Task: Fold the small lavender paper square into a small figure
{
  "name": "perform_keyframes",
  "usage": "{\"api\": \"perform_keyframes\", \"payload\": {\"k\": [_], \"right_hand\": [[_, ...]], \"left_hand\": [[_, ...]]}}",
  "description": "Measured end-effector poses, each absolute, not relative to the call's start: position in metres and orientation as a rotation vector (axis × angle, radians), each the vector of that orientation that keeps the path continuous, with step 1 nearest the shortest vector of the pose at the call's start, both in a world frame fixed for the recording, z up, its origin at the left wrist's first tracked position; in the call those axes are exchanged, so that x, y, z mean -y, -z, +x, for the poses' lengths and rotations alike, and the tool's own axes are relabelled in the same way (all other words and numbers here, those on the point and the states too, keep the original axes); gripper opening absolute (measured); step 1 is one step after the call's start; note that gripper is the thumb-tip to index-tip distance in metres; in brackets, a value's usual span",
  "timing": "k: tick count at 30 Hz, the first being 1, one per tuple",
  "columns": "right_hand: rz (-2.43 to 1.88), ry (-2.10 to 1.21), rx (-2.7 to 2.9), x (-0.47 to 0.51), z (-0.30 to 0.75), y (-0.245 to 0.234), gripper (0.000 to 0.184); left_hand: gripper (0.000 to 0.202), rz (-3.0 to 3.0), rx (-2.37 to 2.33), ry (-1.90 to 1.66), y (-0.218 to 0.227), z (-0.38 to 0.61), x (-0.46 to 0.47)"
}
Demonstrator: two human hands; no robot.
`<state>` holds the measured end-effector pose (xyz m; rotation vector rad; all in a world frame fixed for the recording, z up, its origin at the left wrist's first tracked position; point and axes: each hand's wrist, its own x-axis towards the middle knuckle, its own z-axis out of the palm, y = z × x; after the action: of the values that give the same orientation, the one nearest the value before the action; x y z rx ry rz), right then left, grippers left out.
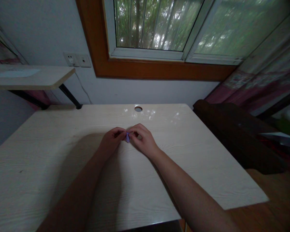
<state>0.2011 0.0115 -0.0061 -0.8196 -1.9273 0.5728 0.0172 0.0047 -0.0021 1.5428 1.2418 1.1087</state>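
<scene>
Between my two hands is a small purple folded piece [128,137], perhaps paper; its exact kind is too small to make out. My left hand [112,139] pinches it from the left with thumb and fingertips. From the other side my right hand [143,138] grips it, thumb and forefinger closed at its upper right. The fingertips hide part of the piece, and its pointed lower end hangs toward me. Both hands are over the middle of the pale wood-grain desk [195,174], close to its surface.
A round cable hole [138,109] is near the desk's back edge. At the left, a raised shelf [31,77] stands on black legs. Behind are wall sockets [77,60] and a window [157,25]. Dark brown furniture [227,135] stands along the right side.
</scene>
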Motion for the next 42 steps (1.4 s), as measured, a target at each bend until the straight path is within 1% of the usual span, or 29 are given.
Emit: {"api": "perform_keyframes", "payload": {"k": [8, 18, 28, 33, 38, 42], "right_hand": [[-0.849, -0.577, 1.905, -0.011, 0.201, 0.006, 0.013], [-0.894, -0.589, 1.903, -0.011, 0.202, 0.006, 0.015], [-0.918, -0.563, 1.901, -0.013, 0.201, 0.009, 0.012], [-0.949, -0.567, 1.894, -0.012, 0.2, 0.008, 0.009], [-0.992, -0.588, 1.841, -0.012, 0.199, 0.011, 0.01], [-1.028, -0.543, 1.838, -0.013, 0.2, 0.01, 0.012]], "left_hand": [[0.02, 1.531, -1.24, -1.102, 0.0, 0.018, -0.005], [0.018, 1.545, -1.218, -1.086, 0.0, 0.019, -0.004], [0.025, 1.529, -1.221, -1.069, 0.006, 0.017, -0.004], [0.023, 1.551, -1.2, -1.071, 0.009, 0.016, -0.006], [0.023, 1.512, -1.189, -1.076, 0.007, 0.017, -0.005], [0.021, 1.497, -1.199, -1.078, 0.005, 0.018, -0.004]]}}
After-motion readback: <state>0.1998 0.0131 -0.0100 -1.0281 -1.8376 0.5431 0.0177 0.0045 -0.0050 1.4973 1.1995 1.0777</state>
